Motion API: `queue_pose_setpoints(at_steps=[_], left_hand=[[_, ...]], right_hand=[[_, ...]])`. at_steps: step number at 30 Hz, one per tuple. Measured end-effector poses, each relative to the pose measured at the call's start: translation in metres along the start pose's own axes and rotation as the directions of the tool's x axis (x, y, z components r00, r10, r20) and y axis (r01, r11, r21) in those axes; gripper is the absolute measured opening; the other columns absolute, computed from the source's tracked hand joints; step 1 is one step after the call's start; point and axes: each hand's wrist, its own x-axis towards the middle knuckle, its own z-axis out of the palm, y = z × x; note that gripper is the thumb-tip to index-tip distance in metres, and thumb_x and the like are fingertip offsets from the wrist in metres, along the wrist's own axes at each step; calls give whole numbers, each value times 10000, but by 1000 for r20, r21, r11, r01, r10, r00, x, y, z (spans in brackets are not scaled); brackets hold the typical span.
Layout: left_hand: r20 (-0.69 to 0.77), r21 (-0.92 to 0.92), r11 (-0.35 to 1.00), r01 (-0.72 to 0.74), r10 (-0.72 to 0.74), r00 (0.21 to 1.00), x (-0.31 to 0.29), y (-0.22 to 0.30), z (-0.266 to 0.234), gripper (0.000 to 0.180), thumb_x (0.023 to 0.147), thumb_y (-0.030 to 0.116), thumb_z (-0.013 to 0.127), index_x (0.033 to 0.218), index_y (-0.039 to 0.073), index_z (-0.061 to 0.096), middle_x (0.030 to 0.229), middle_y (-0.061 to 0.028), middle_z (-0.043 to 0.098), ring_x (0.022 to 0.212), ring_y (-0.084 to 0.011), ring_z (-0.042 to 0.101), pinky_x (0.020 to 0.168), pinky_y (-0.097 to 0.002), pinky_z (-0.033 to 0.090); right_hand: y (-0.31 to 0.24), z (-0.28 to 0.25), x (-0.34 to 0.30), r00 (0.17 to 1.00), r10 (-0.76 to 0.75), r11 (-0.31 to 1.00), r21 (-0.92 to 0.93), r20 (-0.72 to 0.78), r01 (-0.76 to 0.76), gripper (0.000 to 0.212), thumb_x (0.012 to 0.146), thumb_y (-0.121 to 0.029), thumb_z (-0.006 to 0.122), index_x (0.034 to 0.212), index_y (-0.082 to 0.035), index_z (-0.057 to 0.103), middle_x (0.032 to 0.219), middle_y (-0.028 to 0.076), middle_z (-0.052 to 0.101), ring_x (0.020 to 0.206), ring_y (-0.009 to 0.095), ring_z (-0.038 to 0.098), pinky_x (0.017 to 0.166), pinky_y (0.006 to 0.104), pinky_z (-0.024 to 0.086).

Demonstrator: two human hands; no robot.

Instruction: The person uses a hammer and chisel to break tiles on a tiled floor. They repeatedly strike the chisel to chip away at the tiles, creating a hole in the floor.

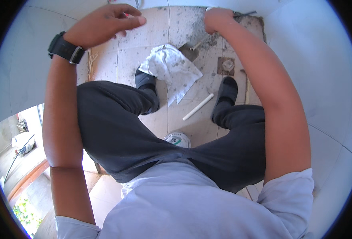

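My left hand (110,24), with a black watch on the wrist, hovers at the upper left over the tiled floor. Its thumb stretches out, its fingers are loosely bent, and nothing shows between them. Just beyond it is a partly hidden white round-edged thing (135,3) with some red. At the top right, my right hand (217,20) is closed low by the dirty floor corner; what it grips, if anything, is hidden. A dark, thin object (245,14) lies beside it. Nearer me, a crumpled, stained white sheet (170,67) touches a dark grey flat square piece (189,52).
A white tube (198,106) lies between my feet. A square floor drain (226,66) is set in the tiles by my right shoe (227,88). A white tub (177,138) stands beneath me. Pale walls close in on both sides; grey grit covers the far floor.
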Motion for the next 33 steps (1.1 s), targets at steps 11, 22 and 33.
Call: queue_pose_setpoints(at_steps=[11,22,33], left_hand=[[25,-149,980,130,-127,992,12,25,-2,803,906,637,690,1355,-25,626,1190,-274,700,1094,-347,685,944,-387,534],[-138,-219,973,-67,37,990,38,58,25,488,892,301,789,1267,6,683,963,-129,736,929,-210,692,846,-336,548],[-251,261,938,-228,294,922,28,72,10,680,880,337,793,1450,54,552,1454,-245,555,1336,-359,532,1116,-419,426]], right_hand=[[173,8,-118,983,11,865,496,-181,82,651,815,-338,736,1367,-33,574,1014,261,724,968,412,694,891,461,548],[137,-89,-261,964,194,715,699,-181,-13,515,848,-283,711,1292,-45,602,966,245,695,864,373,673,816,432,535],[109,-79,-268,990,-137,734,675,37,76,593,806,-432,748,1250,-53,647,1140,210,690,1011,347,671,890,438,534]])
